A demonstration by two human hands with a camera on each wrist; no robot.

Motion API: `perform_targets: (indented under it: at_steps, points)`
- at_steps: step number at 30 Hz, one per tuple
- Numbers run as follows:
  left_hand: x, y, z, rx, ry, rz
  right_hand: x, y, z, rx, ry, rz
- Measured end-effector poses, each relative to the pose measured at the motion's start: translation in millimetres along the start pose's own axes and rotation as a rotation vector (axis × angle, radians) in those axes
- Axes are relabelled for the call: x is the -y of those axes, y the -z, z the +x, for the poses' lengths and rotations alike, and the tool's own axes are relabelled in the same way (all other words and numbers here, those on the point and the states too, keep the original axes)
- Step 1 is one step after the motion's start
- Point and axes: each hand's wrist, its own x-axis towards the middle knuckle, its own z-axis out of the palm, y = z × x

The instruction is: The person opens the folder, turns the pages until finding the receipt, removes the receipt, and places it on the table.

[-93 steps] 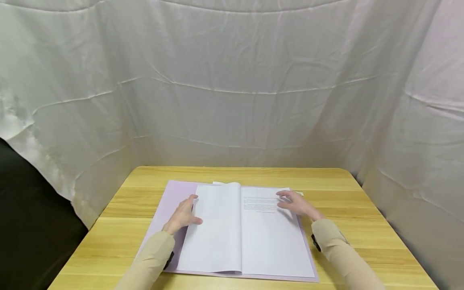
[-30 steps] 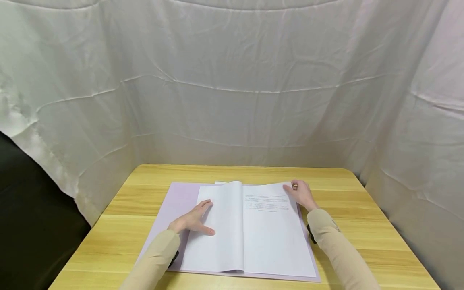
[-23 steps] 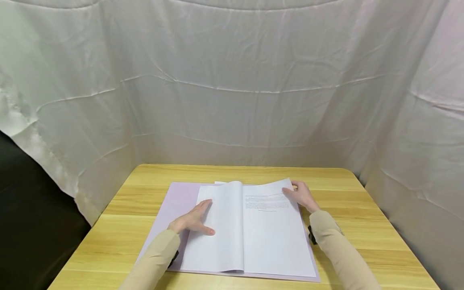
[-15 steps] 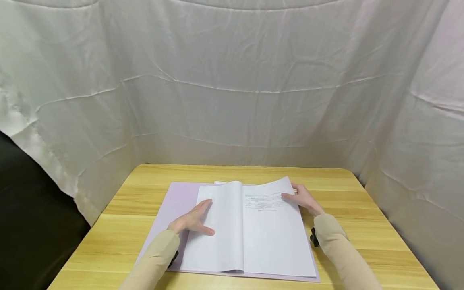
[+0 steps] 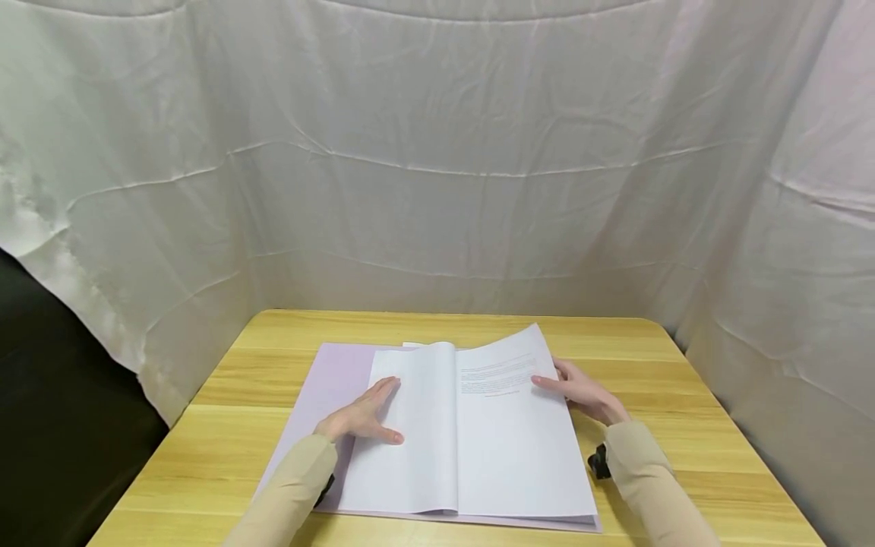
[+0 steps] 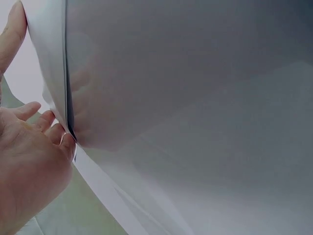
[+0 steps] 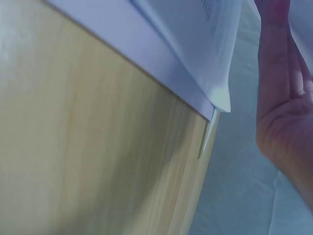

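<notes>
A book or folder with a lilac cover point(image 5: 338, 365) lies spread on the table, showing a blank left page point(image 5: 417, 456) and a right page point(image 5: 519, 456) with a few lines of print. My left hand point(image 5: 362, 414) rests on the left page with thumb and fingers spread; the left wrist view shows its fingers point(image 6: 54, 128) at the page edges. At the right page's outer edge, my right hand point(image 5: 581, 387) pinches the sheet, thumb on top and the other fingers partly hidden behind. The page's upper corner is raised and curved.
The wooden table point(image 5: 683, 425) has rounded back corners. Pale grey curtains point(image 5: 437, 190) hang behind it and at both sides, with a black area point(image 5: 61, 425) at far left. A small white strip point(image 7: 208, 134) sticks out past the cover in the right wrist view.
My right hand has taken hold of the right page near its top corner, lifted it, and moved down its outer edge. Earlier, my left hand shifted rightward onto the left page; lately it stays put.
</notes>
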Motion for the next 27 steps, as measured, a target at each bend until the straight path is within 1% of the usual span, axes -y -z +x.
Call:
perform_targets:
  at_steps: [5, 11, 16, 18, 21, 24, 27]
  points:
    - [-0.5, 0.1, -1.3, 0.006, -0.019, 0.005, 1.3, -4.9, -7.2, 0.085, 0.031, 0.095]
    - [-0.5, -0.2, -2.4, 0.009, -0.04, 0.008, 4.7, -12.0, -14.2, 0.145, 0.026, 0.195]
    - [0.3, -0.3, -2.8, 0.015, -0.037, 0.022, 9.1, -16.9, -18.7, 0.203, 0.028, 0.262]
    - [-0.5, -0.2, -3.0, 0.017, -0.036, 0.018, 11.0, -18.7, -20.3, 0.224, 0.042, 0.278]
    - [-2.9, 0.4, -3.7, 0.014, -0.043, 0.004, 14.8, -22.4, -22.7, 0.256, 0.081, 0.276]
    - [-5.8, 0.7, -4.2, 0.002, -0.046, -0.009, 18.8, -26.8, -23.3, 0.276, 0.144, 0.275]
    - [-7.7, 0.4, -4.9, -0.014, -0.05, -0.01, 21.6, -31.2, -22.5, 0.276, 0.194, 0.286]
